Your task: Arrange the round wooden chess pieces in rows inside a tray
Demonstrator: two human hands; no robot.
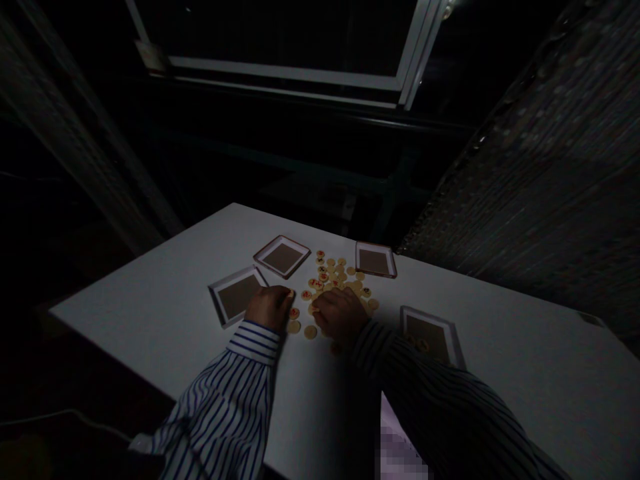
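A loose cluster of round wooden Chinese chess pieces, some with red or black characters, lies mid-table. My left hand is closed in a pinch at the cluster's left side, over the edge of a shallow tray. A chess piece shows at its fingertips. My right hand reaches into the cluster with fingers bent together, and a piece shows at their tips. Whether that piece is lifted or still touching the table, I cannot tell.
More shallow trays surround the pieces: one at the back left, one at the back right, and one at the right holding a few pieces. All stand on a white table. A dark window frame is beyond; the room is dim.
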